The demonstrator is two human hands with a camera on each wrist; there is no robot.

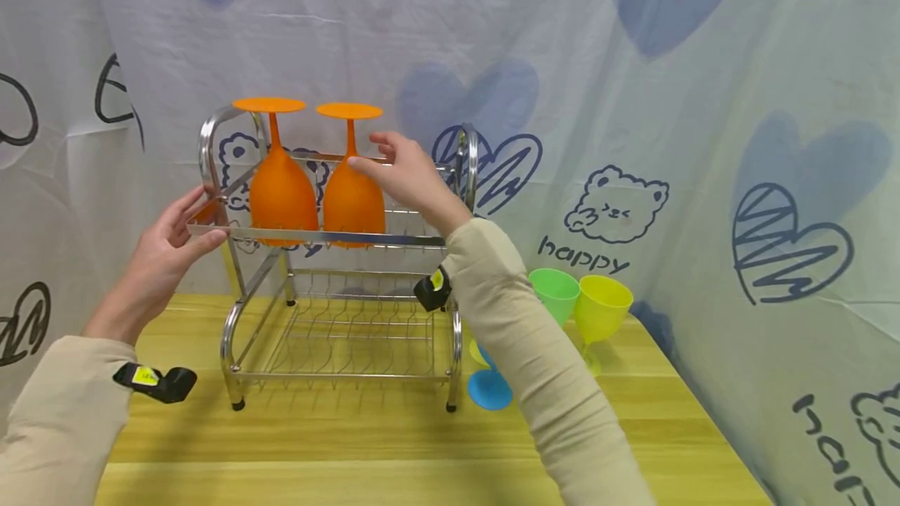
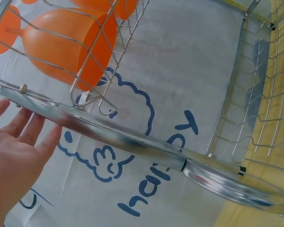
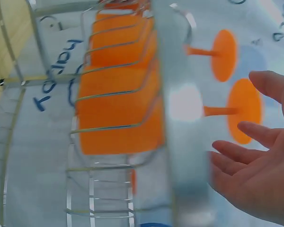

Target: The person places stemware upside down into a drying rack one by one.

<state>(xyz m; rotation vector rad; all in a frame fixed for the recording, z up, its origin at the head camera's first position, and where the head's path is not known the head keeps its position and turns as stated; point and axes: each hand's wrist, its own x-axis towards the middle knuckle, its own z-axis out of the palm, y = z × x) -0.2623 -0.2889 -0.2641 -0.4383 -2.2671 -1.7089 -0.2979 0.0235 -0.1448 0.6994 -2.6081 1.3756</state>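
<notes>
A two-tier metal dish rack (image 1: 415, 240) stands before me, with two orange goblets upside down on its upper tier: a left goblet (image 1: 283, 190) and a right goblet (image 1: 353, 197). My left hand (image 1: 158, 256) grips the rack's upper left side, thumb at the front bar; in the left wrist view its fingers touch the side tube (image 2: 128, 137). Beside the right goblet's stem is my right hand (image 1: 415, 178), fingers spread and loosely bent. The right wrist view shows this hand (image 3: 255, 156) holding nothing, close to the goblet's round foot (image 3: 248, 111).
Right of the rack stand a green goblet (image 1: 555, 295) and a yellow goblet (image 1: 603, 307). A blue round foot (image 1: 490, 390) shows there too, partly behind my right sleeve (image 1: 541, 365). All rest on a wooden table (image 1: 351, 443); a printed curtain (image 1: 576, 123) hangs behind.
</notes>
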